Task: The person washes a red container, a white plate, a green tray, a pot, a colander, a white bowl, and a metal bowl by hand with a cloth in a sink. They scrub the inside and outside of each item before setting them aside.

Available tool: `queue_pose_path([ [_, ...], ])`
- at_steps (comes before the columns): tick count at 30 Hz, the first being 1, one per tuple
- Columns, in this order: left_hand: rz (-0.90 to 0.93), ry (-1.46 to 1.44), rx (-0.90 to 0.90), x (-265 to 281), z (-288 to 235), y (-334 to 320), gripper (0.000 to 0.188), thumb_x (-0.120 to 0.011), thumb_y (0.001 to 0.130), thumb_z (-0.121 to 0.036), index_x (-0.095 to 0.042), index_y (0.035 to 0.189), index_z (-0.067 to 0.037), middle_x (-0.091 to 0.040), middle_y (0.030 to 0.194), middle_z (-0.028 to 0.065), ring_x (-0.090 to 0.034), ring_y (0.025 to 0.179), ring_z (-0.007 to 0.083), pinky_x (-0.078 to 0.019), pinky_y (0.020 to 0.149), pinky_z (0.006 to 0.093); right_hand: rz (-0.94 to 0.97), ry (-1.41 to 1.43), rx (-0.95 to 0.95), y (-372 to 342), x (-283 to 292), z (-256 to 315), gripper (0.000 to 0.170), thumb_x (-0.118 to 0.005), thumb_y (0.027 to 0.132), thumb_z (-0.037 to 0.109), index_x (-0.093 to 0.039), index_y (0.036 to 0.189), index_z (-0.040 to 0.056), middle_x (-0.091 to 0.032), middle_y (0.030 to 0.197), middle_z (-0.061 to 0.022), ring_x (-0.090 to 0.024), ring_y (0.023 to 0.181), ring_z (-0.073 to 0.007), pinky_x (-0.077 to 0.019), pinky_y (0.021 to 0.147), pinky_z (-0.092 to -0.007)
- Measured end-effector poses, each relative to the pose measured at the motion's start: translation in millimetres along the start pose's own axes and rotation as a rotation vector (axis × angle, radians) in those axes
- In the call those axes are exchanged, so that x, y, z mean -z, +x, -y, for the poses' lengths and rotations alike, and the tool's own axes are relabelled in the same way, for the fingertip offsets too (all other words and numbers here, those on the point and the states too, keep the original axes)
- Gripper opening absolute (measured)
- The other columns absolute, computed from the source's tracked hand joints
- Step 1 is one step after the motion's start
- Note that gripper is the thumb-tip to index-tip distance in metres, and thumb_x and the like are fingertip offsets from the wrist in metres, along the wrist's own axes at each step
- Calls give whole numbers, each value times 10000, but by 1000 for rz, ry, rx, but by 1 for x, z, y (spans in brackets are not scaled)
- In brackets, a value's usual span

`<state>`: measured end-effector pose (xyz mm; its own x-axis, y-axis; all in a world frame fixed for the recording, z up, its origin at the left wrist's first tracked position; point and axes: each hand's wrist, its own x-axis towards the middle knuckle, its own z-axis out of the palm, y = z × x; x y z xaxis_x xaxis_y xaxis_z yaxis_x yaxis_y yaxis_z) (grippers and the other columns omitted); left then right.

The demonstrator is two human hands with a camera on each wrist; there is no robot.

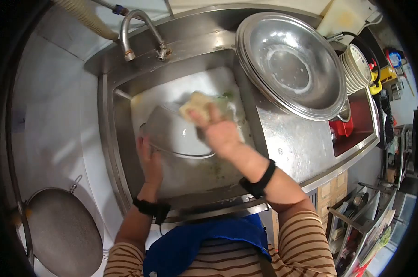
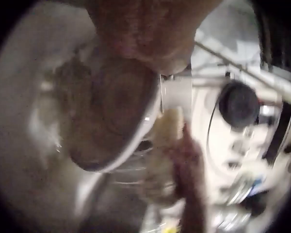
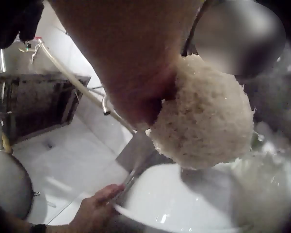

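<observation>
A large, shiny, rimmed basin is held tilted in the sink, over pale, cloudy water. At its left edge, my left hand grips the rim; the right wrist view also shows this hand there. My right hand, blurred, holds a pale fibrous scrubbing sponge by the basin's far right side. Close up, the sponge looks thick and rough, above the glossy white surface of the basin. Bits of green float in the water near the sponge.
Stacked large metal bowls stand on the counter right of the sink, beside a pile of small bowls. A curved faucet rises behind the sink. On the left wall hangs a wok.
</observation>
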<state>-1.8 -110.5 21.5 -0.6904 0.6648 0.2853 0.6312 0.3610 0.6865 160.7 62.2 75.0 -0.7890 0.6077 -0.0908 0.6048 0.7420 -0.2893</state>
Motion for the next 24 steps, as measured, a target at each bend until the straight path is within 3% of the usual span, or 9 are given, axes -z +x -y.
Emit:
queue_pose_path([
  [1,13,4,0,0,2,0,427,-511,781,-85,-500,1208,-106,-397,1272,118,-369,1184,307,-326,973,385,11,38,64,1,-20,14,708,-478,768,80,-220,1365,361,-280,1344,-276,-579,875,-398,-526,700,-385],
  [3,-134,-1363,965,2,4,2,518,-532,859,-254,-346,1319,-106,-358,1318,126,-348,1210,295,-277,1020,401,26,63,145,-2,-31,41,681,-472,776,81,-238,1367,326,-272,1350,-275,-554,928,-415,-527,691,-387],
  [7,32,-1346,872,0,10,7,578,-471,892,-395,-301,1331,-60,-336,1342,131,-349,1219,281,-307,1003,415,98,148,237,7,-37,68,560,-491,773,96,-369,1312,185,-301,1342,-261,-532,1015,-390,-520,704,-405],
  [8,-5,-1077,931,-4,17,2,620,-483,878,-429,-313,1315,-24,-357,1323,140,-380,1193,279,-337,981,415,105,149,245,21,-31,64,560,-491,773,96,-369,1312,185,-301,1342,-261,-532,1015,-390,-520,704,-405],
  [10,-44,-799,977,-10,35,-10,668,-495,863,-462,-324,1300,13,-378,1304,149,-411,1167,277,-367,958,414,520,224,106,61,-23,53,488,-423,825,117,-413,1285,279,-425,1271,-219,-509,1082,-339,-463,850,-402],
  [13,-34,-742,1051,-11,53,-13,695,-537,838,-464,-358,1262,58,-435,1249,166,-476,1095,294,-417,901,430,555,291,120,100,-56,19,474,-428,815,108,-424,1274,224,-463,1247,-178,-509,1091,-293,-450,870,-395],
  [15,-71,-816,1036,-7,44,-13,698,-567,818,-463,-390,1233,70,-476,1197,178,-507,1052,299,-430,880,427,205,229,130,109,-125,-1,463,-481,796,176,-441,1257,160,-557,1122,-116,-575,974,-289,-458,830,-348],
  [19,-47,-813,1101,-3,42,16,679,-577,819,-440,-393,1232,67,-488,1185,168,-515,1045,294,-435,871,428,278,319,-104,102,-126,-37,460,-444,829,210,-397,1285,243,-424,1281,-135,-473,1114,-309,-398,924,-365],
  [24,51,-1022,907,6,35,28,631,-588,830,-401,-401,1222,56,-487,1189,157,-511,1052,283,-441,881,440,373,214,-365,39,-172,-68,414,-343,893,190,-393,1302,233,-299,1388,-139,-311,1259,-350,-278,991,-543],
])
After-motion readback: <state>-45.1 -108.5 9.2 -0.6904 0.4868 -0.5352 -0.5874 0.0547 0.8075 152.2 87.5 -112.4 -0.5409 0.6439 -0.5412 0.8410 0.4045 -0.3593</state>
